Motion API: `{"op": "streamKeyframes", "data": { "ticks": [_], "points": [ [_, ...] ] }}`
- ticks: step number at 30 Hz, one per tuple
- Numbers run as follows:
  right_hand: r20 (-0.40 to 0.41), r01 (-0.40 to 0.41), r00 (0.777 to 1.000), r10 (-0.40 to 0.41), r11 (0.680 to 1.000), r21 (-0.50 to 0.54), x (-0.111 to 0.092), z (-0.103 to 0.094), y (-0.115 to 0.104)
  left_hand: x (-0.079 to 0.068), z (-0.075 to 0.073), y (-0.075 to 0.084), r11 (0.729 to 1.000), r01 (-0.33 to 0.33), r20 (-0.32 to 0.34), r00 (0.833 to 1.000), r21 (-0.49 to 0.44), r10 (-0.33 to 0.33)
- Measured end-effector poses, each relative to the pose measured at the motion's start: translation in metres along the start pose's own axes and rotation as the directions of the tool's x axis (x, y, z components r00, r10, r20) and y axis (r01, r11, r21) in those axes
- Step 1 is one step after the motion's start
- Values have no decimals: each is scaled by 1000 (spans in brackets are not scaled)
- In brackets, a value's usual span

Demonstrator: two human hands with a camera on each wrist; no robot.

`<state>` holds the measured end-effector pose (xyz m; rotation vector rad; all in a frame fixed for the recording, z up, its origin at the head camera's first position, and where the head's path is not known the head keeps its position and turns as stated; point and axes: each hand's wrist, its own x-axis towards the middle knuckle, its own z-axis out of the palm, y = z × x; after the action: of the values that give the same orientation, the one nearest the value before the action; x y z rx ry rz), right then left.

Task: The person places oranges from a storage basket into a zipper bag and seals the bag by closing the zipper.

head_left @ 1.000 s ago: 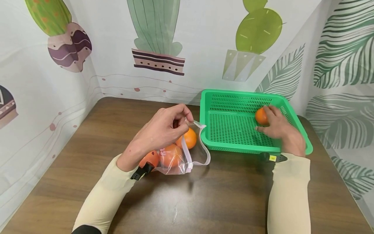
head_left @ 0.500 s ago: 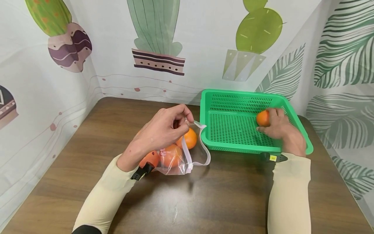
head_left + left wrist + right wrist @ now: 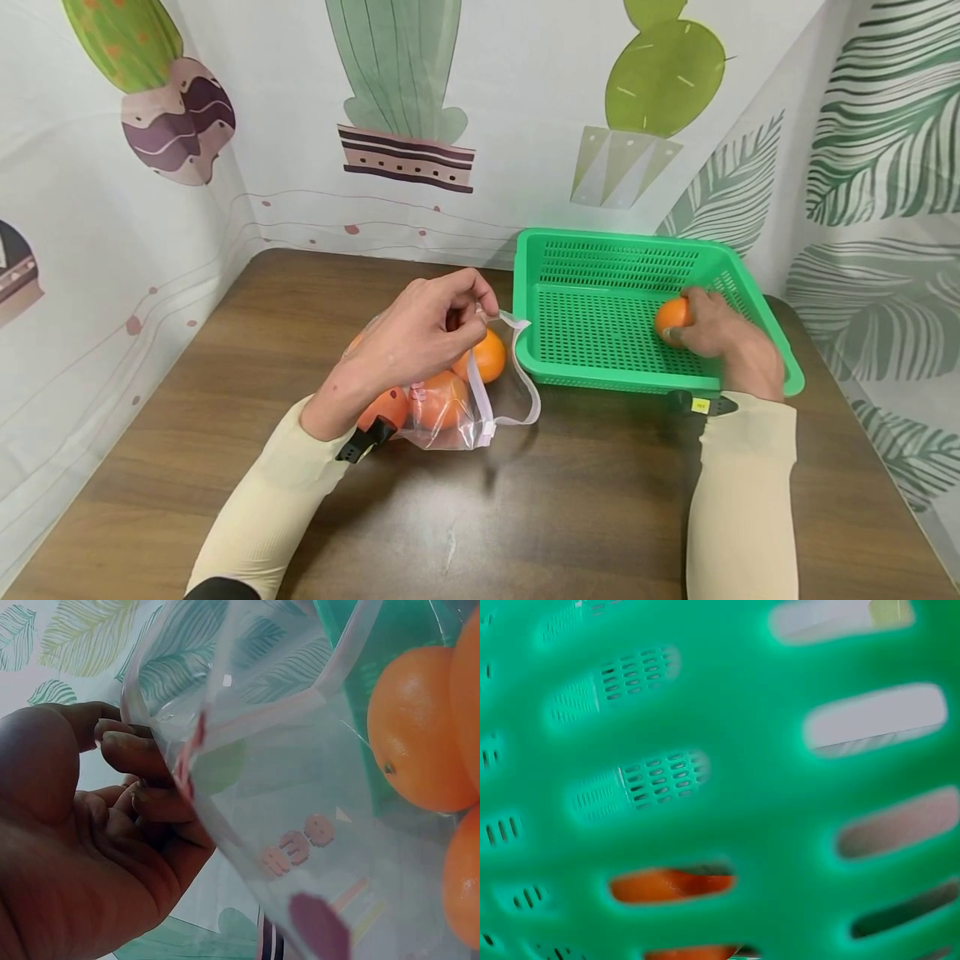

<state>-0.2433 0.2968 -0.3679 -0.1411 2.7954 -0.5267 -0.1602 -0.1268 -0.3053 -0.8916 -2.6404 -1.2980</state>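
My left hand (image 3: 420, 329) pinches the upper edge of a clear plastic zip bag (image 3: 483, 408), keeping its mouth raised. Several oranges (image 3: 438, 400) lie inside; the hand and wrist partly cover them. In the left wrist view, the bag (image 3: 255, 772) hangs from the fingers (image 3: 139, 754), with oranges (image 3: 416, 727) behind the film. On the right, my right hand (image 3: 723, 333) grips a single orange (image 3: 672, 321) inside the green basket (image 3: 600, 379), thumb at its near side. The basket wall (image 3: 757, 802) fills the right wrist view; bits of orange fruit (image 3: 671, 886) show through its slots.
Both bag and basket rest on a brown wooden table (image 3: 450, 517), the bag's mouth close to the basket's left rim. Behind stands a white cloth backdrop (image 3: 510, 108) printed with cacti and leaves.
Inside the basket, my right hand has shifted its hold and brought the orange a little toward the near side. My left hand and the bag stay almost still.
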Motion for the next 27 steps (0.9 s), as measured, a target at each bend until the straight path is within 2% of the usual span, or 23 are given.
{"op": "streamKeyframes", "data": {
  "ticks": [8,15,27],
  "points": [
    [2,19,1000,-19,1000,-10,0,0,1,0,1,-1,1000,-9,1,1000,-8,9],
    [-16,-11,1000,11,1000,-7,0,-1,0,0,2,-2,1000,-21,4,1000,-9,21],
    [-1,-38,999,38,999,35,-4,-1,-3,1,2,-2,1000,-15,11,1000,-19,15]
  ]
}}
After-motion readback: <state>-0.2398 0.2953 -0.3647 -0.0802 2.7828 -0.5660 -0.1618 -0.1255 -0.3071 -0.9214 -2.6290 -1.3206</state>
